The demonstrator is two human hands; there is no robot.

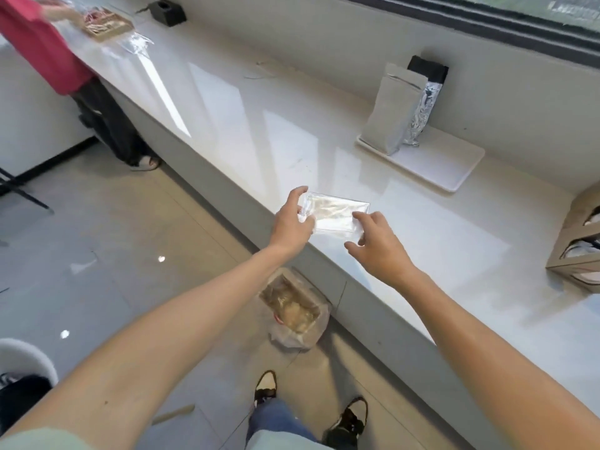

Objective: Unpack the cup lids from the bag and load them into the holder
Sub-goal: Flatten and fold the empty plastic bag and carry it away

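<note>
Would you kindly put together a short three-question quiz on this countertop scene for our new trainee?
1. True or false: the left hand grips the clear plastic bag.
2. Which sits on the white tray: A) cups, B) standing pouches, C) plates?
3. Where is the cardboard holder relative to the right hand?

Key: 1 true. 2 B. 3 Farther right, at the picture's edge; the right hand's fingers are spread at the bag's near corner.

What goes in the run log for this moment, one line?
stage: bag handling | left hand: gripping clear bag at counter edge | right hand: open, touching bag | holder: far right, apart
</note>
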